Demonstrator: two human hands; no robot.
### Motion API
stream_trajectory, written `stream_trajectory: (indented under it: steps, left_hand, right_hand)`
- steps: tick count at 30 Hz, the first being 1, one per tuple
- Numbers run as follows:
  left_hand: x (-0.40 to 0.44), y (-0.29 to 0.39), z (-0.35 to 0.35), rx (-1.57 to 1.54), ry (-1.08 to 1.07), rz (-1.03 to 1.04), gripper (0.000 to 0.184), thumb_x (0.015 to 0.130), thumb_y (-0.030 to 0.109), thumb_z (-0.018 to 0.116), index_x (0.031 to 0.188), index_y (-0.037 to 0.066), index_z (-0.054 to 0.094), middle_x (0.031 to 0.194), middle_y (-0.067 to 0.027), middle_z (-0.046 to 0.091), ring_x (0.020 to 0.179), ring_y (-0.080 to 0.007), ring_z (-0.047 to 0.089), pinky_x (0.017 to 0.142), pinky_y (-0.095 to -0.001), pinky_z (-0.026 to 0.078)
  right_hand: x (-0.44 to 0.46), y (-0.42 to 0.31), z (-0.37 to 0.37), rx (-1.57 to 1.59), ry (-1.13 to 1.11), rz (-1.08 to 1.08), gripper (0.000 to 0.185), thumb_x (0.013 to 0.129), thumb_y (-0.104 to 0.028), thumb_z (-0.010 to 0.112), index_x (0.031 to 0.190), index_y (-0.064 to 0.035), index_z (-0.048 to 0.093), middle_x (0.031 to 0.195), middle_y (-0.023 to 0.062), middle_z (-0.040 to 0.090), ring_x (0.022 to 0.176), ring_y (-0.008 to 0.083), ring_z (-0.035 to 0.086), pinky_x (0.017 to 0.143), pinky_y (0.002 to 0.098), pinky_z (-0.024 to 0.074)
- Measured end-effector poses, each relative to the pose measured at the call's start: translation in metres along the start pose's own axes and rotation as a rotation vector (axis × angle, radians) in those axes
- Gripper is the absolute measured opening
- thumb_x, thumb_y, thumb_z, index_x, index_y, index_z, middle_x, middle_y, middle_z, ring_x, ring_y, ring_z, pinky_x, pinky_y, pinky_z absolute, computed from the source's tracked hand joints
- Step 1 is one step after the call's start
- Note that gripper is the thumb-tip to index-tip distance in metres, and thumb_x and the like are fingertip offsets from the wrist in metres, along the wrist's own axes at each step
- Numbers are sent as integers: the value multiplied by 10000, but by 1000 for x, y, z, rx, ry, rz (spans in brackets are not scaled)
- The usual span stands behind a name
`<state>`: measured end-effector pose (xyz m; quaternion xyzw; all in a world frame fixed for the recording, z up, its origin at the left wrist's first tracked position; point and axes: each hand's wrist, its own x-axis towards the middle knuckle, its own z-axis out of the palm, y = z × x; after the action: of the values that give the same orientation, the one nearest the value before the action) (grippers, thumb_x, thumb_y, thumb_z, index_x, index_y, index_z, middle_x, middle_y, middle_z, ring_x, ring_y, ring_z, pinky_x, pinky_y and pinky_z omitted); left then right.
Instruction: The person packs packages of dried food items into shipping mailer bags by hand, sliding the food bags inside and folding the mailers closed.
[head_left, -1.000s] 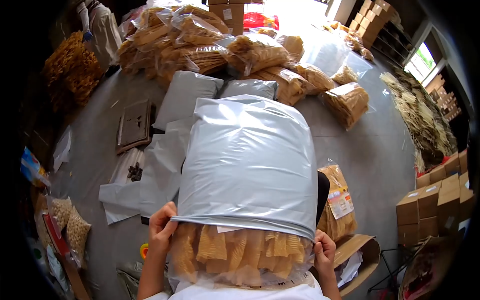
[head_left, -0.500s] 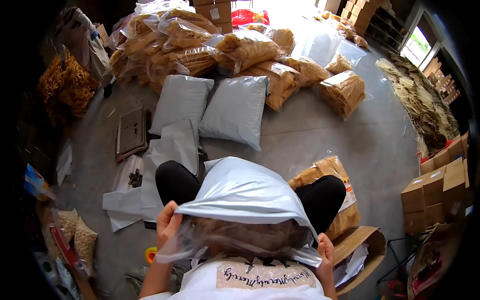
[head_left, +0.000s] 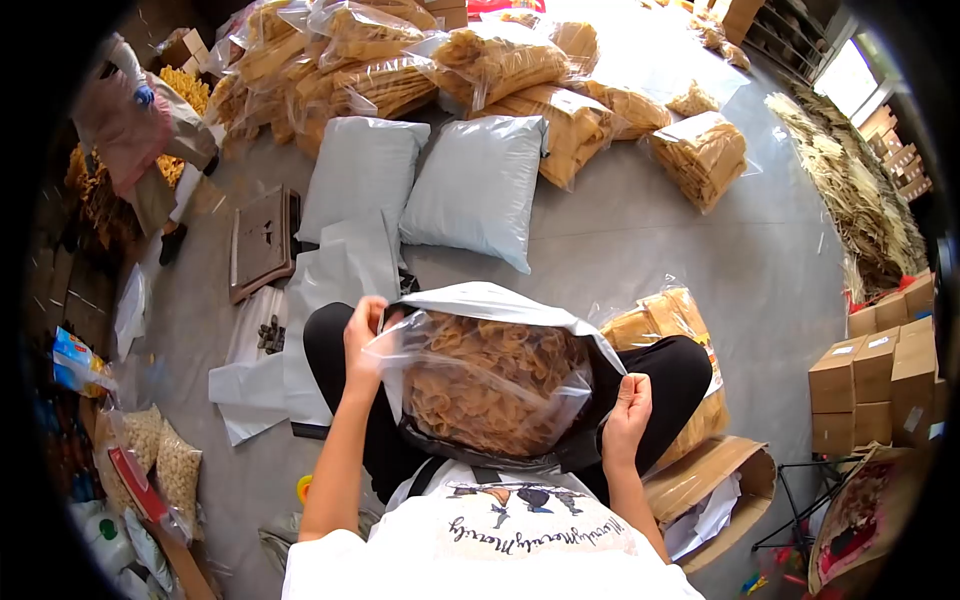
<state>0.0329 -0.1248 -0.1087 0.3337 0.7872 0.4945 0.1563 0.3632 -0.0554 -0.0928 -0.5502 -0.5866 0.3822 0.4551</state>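
A grey plastic mailing bag (head_left: 480, 293) stands between my knees, its mouth wide and facing me. Inside it sits a clear plastic bag (head_left: 400, 372) filled with brown, curled dried pieces (head_left: 490, 385). My left hand (head_left: 365, 340) is closed at the left edge of the mouth, slightly blurred, with clear film at its fingers. On the other side, my right hand (head_left: 627, 405) pinches the rim of the grey bag. The bag's underside is hidden.
Two filled grey bags (head_left: 475, 190) lie ahead, before piled clear bags of dried goods (head_left: 500, 65). A flat scale (head_left: 265, 243) and flat grey bags (head_left: 340, 270) are at left. An open carton (head_left: 760, 490) stands at right. A person (head_left: 130, 130) walks at far left.
The grey bag's rim has swung forward and up, away from me, uncovering the clear bag and its contents. Both hands have moved forward. The person at far left has come further into view.
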Motion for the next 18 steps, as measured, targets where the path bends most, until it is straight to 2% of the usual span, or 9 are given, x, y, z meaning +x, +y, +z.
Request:
stream_trajectory:
  steps: [1,2,4,5,9,10,12,14,18]
  left_hand:
    - [-19,3,-7,-12,-24,62,132,782,47,628,861,-15,542,637,-75,551,578,-136,505,554,-296,413]
    - [-37,10,-13,-24,-49,126,110,780,34,600,859,-23,548,652,-113,569,586,-172,539,576,-314,430]
    - [-61,21,-10,-28,-48,126,81,764,1,537,835,-36,548,686,-180,573,621,-252,580,626,-337,450]
    - [-64,25,-7,-31,27,176,112,751,-19,501,846,-46,554,692,-200,561,634,-282,576,629,-345,443]
    - [-13,3,21,-65,198,250,81,822,4,474,833,-51,533,645,-193,507,583,-267,497,582,-358,406]
    - [9,10,29,-39,270,348,77,835,12,479,821,-49,524,628,-186,488,559,-253,456,567,-348,393]
    - [22,72,10,-21,99,303,74,843,15,484,822,-48,517,609,-178,462,550,-222,391,542,-341,369]
    - [24,113,-16,-23,180,490,59,838,2,483,813,-42,513,581,-165,443,530,-200,347,506,-339,345]
    - [24,163,-49,32,202,534,128,797,-46,442,845,-38,561,588,-155,528,509,-191,499,504,-319,391]
  right_hand:
    - [-2,0,-6,-57,-57,18,229,975,-214,484,844,-33,431,670,10,356,607,103,343,545,265,334]
    - [-7,-4,-5,-59,-56,22,229,975,-214,484,844,-33,431,670,10,356,607,103,343,545,265,334]
    - [-20,-14,-2,-146,-213,-43,192,928,-170,549,955,-6,453,706,106,504,635,224,508,603,320,411]
    - [-24,-4,-1,-207,-245,-10,245,881,-123,565,1035,15,431,738,93,525,651,176,498,603,314,425]
    - [11,3,25,-24,-66,-152,128,913,-79,502,874,43,500,754,133,562,700,252,535,684,368,429]
    - [24,-18,23,-119,-81,-162,212,925,-142,528,833,42,475,697,208,534,632,372,492,602,391,399]
    - [38,-45,15,-136,-61,-176,213,928,-134,522,808,29,457,648,172,478,575,296,419,572,380,372]
    - [23,-76,0,-82,-7,-226,215,935,-147,525,802,-3,438,655,84,403,604,170,382,558,320,341]
    - [-8,-127,-26,43,-85,-223,174,938,-147,517,823,-37,446,702,-13,347,665,83,326,575,245,297]
